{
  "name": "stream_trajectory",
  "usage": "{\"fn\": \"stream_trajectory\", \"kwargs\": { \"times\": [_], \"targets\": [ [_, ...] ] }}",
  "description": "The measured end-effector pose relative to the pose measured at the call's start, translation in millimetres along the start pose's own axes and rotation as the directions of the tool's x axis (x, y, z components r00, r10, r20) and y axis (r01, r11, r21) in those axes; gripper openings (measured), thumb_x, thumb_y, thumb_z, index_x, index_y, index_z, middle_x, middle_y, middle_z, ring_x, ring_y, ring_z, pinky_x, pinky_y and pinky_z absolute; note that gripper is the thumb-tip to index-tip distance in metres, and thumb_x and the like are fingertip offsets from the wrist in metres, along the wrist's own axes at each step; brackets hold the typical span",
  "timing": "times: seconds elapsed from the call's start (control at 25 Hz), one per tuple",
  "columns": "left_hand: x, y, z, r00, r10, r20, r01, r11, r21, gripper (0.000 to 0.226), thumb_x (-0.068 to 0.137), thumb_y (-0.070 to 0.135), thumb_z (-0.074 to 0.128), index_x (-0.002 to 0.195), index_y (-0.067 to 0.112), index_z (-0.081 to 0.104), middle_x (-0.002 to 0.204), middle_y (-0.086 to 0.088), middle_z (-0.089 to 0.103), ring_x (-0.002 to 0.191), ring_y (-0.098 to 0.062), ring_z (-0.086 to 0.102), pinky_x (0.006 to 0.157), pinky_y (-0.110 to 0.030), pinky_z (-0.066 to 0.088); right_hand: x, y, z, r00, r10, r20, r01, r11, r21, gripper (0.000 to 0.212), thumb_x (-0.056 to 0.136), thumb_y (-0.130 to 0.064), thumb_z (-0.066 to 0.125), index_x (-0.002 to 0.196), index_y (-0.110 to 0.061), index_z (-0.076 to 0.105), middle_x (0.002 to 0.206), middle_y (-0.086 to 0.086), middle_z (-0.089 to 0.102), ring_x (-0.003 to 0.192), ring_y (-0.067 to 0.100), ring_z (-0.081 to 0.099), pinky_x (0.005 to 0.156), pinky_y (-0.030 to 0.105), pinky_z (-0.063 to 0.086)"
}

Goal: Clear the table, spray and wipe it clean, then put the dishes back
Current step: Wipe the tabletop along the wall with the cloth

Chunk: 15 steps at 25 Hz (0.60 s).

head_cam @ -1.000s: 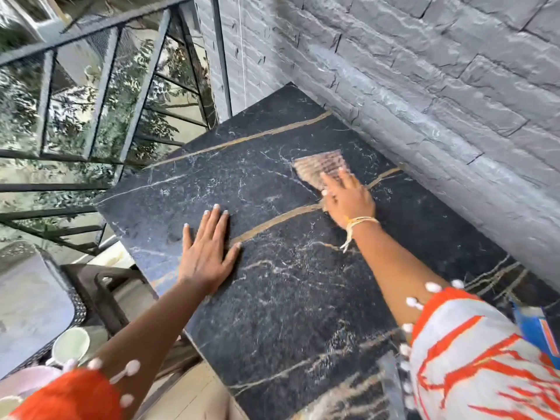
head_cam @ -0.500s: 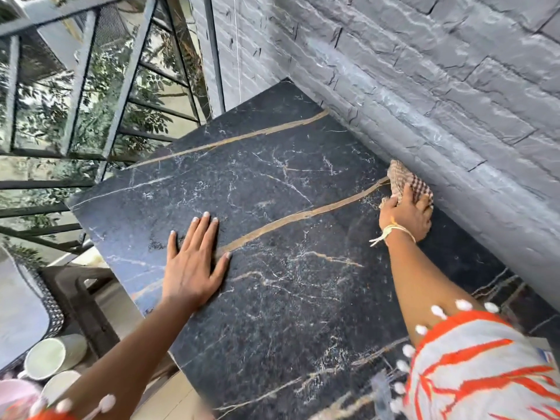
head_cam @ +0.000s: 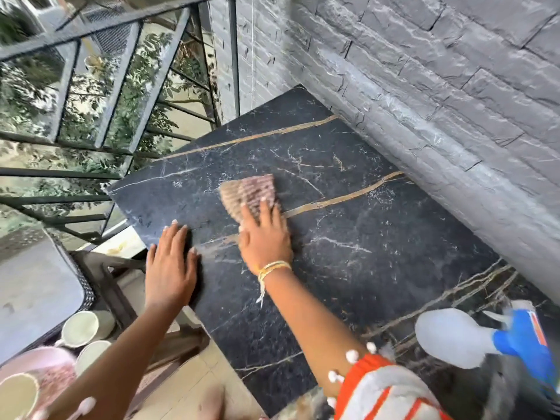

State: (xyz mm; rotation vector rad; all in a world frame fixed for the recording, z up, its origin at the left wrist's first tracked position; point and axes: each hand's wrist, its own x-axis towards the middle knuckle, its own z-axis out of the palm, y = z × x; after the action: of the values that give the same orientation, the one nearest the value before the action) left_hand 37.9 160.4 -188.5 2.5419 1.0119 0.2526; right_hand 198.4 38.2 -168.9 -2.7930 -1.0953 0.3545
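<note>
A black marble table [head_cam: 348,253] with gold veins fills the middle of the head view. My right hand [head_cam: 265,237] presses a checked brown cloth [head_cam: 248,194] flat on the tabletop near its left half, fingers straight over the cloth's near edge. Flat on the table's left edge lies my left hand [head_cam: 169,268], fingers together and holding nothing. A white spray bottle [head_cam: 460,338] with a blue trigger head lies on the table at the near right. White cups [head_cam: 88,327] and a pink plate [head_cam: 39,363] sit off the table at the lower left.
A grey stone wall [head_cam: 439,101] runs along the table's right side. A dark metal railing [head_cam: 121,95] with foliage behind it stands at the left and far end. A wicker chair [head_cam: 60,283] with a grey cushion is low on the left, by the cups.
My right hand has swept the cloth from the wall side back leftward to the table's middle-left. My left hand has slid slightly closer to the table's left edge. The spray bottle has come into view.
</note>
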Motion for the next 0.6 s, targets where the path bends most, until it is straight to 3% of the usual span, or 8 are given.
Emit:
{"fn": "stream_trajectory", "kwargs": {
  "times": [0.16,0.28,0.36,0.48,0.6],
  "targets": [
    [-34.5,-35.1,-13.0,0.997,-0.034,0.064,0.032,0.999,0.042,0.060,0.092,0.037,0.028,0.141,0.004,0.039,0.153,-0.017,0.033,0.140,-0.034,0.032,0.112,-0.054,0.030,-67.7,-28.3,22.6,0.932,-0.356,0.067,0.360,0.931,-0.063,0.056,0.094,-0.038,0.039,0.149,-0.036,0.028,0.158,0.013,0.027,0.142,0.038,0.027,0.115,0.049,0.028],
    [-54.1,-33.5,-20.4,0.995,-0.041,0.091,0.032,0.994,0.103,0.062,0.088,0.033,0.033,0.143,0.006,0.037,0.154,-0.016,0.030,0.144,-0.032,0.027,0.115,-0.055,0.022,-113.1,-18.8,31.9,0.877,-0.476,0.066,0.481,0.872,-0.090,0.053,0.094,-0.042,0.042,0.146,-0.036,0.036,0.155,0.010,0.035,0.140,0.035,0.034,0.113,0.046,0.031],
    [-59.9,-22.2,-20.2,0.991,0.029,0.131,-0.050,0.986,0.158,0.065,0.083,0.032,0.035,0.144,0.007,0.037,0.156,-0.012,0.029,0.145,-0.027,0.025,0.115,-0.055,0.014,-119.4,0.6,28.4,0.834,-0.548,0.062,0.551,0.829,-0.095,0.049,0.093,-0.042,0.044,0.143,-0.037,0.043,0.152,0.008,0.040,0.137,0.033,0.039,0.111,0.045,0.035],
    [-58.3,-1.1,-13.1,0.965,0.171,0.200,-0.208,0.962,0.177,0.066,0.085,0.037,0.029,0.145,0.009,0.037,0.156,-0.011,0.030,0.145,-0.026,0.028,0.115,-0.058,0.014,-98.7,43.2,12.3,0.812,-0.578,0.078,0.584,0.802,-0.129,0.047,0.094,-0.041,0.045,0.141,-0.039,0.045,0.151,0.006,0.042,0.137,0.030,0.041,0.112,0.046,0.035],
    [-52.8,28.1,0.4,0.941,0.239,0.242,-0.282,0.946,0.163,0.068,0.092,0.050,0.023,0.147,0.012,0.035,0.158,-0.008,0.027,0.146,-0.024,0.024,0.116,-0.056,0.013,-71.1,100.0,-6.8,0.877,-0.475,0.070,0.479,0.859,-0.183,0.052,0.092,-0.038,0.045,0.144,-0.038,0.040,0.154,0.003,0.037,0.139,0.027,0.039,0.114,0.047,0.034]
  ]
}}
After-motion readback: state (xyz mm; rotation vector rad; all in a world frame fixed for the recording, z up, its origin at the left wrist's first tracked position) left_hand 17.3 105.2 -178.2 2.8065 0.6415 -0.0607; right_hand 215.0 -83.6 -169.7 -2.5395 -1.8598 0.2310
